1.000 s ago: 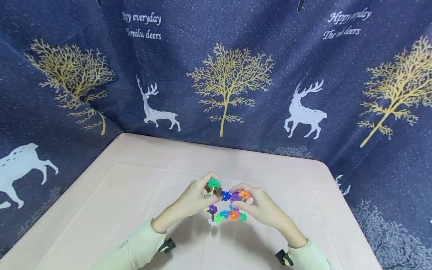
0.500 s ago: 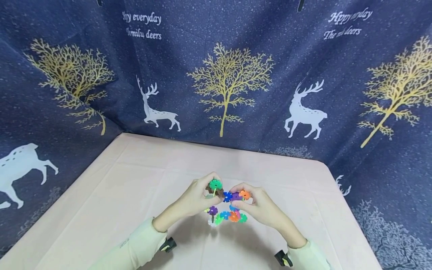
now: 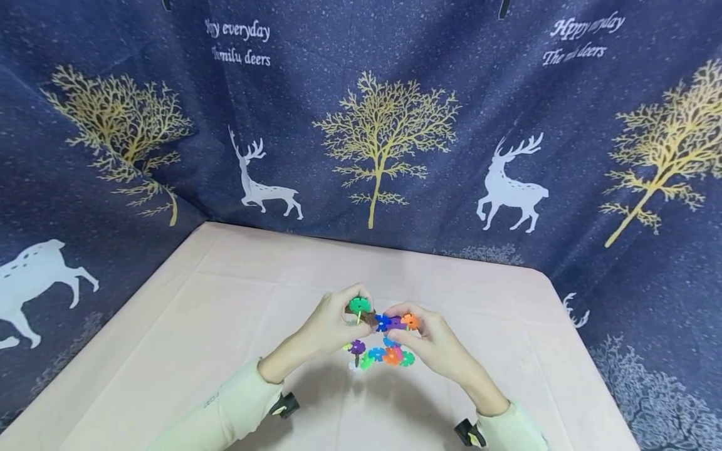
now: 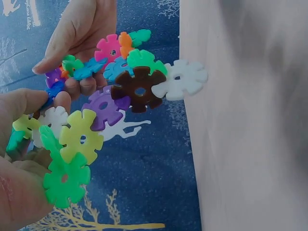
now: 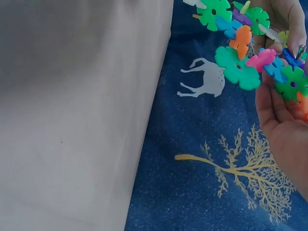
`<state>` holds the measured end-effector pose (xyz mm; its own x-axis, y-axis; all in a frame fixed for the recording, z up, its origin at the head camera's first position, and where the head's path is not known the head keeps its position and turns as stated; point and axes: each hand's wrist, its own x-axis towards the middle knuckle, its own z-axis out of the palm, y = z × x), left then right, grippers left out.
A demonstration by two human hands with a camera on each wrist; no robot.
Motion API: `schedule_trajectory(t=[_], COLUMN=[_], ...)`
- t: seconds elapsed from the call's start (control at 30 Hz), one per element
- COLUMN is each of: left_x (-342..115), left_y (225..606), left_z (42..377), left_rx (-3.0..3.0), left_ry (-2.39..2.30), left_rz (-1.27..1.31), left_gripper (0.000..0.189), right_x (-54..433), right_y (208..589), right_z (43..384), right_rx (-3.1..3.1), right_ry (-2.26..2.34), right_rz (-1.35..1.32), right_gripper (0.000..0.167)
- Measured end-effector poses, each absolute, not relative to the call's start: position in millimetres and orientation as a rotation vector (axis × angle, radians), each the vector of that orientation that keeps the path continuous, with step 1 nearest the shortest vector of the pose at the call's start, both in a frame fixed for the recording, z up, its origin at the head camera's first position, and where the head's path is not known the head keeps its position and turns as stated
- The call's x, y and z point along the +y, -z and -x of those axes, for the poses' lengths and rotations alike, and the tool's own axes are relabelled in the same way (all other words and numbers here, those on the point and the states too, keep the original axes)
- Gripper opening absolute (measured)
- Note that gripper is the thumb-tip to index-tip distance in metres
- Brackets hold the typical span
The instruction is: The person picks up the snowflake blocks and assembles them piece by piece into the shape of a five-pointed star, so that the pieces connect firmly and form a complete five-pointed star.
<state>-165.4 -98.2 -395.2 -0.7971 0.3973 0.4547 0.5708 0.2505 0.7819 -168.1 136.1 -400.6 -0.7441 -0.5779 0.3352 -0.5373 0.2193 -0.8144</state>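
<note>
Both hands hold a ring of notched plastic snowflake discs, joined edge to edge, above the table. My left hand (image 3: pixel 329 322) grips the left side between thumb and fingers, beside a green disc (image 3: pixel 360 305) and a brown disc. My right hand (image 3: pixel 437 341) pinches the right side near a purple disc (image 3: pixel 397 323) and an orange disc (image 3: pixel 410 322). A dark blue disc (image 3: pixel 383 322) sits between the two sets of fingertips. Lower in the ring, the left wrist view shows a brown disc (image 4: pixel 140 96) and a white disc (image 4: pixel 190 79). A teal disc (image 5: pixel 237 68) hangs outward in the right wrist view.
The table (image 3: pixel 237 300) has a pale pink cover, with the arms' shadows on it. Behind and beside it hangs a dark blue cloth (image 3: pixel 417 56) printed with deer and golden trees. A black wrist camera (image 3: pixel 284 406) sits at each sleeve.
My left hand has shifted slightly right, bringing the dark blue disc closer to the purple one. The ring's lower part has risen a little. Both grips stay the same.
</note>
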Motion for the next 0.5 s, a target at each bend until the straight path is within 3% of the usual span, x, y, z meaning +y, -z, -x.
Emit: schedule_trajectory(t=[0.27,0.5], left_x=[-106.4,-128.6], left_y=[387.0,388.0], left_z=[170.3,174.1], left_rx=[-2.454,-2.572], left_ry=[1.482,1.551], left_rz=[0.968,0.906], left_gripper=[0.031,0.046], right_x=[134.5,141.9], right_y=[397.3,405.9], right_z=[170.6,175.8], right_rx=[2.488,2.492], right_ry=[1.541,1.591], right_rz=[1.097,0.858], right_gripper=[0.025,0.027])
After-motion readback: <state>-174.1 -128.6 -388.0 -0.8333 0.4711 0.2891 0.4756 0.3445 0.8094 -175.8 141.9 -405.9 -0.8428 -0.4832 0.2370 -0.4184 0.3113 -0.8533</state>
